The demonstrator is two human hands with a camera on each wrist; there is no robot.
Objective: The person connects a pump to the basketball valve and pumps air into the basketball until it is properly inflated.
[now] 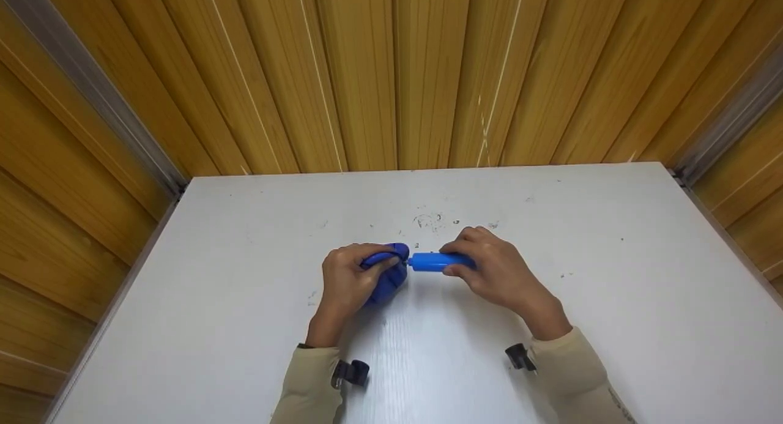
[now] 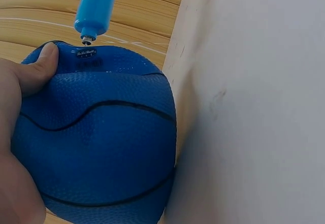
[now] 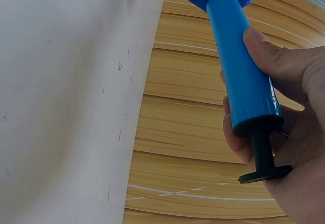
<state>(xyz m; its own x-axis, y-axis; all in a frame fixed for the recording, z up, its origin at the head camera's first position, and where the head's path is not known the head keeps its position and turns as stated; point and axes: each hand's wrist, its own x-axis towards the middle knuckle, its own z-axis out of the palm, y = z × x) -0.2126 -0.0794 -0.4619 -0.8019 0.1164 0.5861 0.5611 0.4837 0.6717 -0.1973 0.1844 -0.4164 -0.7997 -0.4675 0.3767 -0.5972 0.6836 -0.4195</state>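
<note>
My left hand grips a limp, dented blue ball with dark seam lines, the thumb pressing into its folded top. A small printed patch shows on the ball near that thumb. In my right hand is a light-blue hand pump, held round its barrel between thumb and fingers. The pump's black plunger handle sticks out a short way by the palm. Its nozzle end points at the ball, right by the printed patch; whether the tip has entered the ball I cannot tell.
Beneath both hands lies a white tabletop with dark scuff marks. Wood-patterned corrugated panels stand behind it and at both sides. Each sleeved wrist bears a small black camera mount, one at the left and one at the right.
</note>
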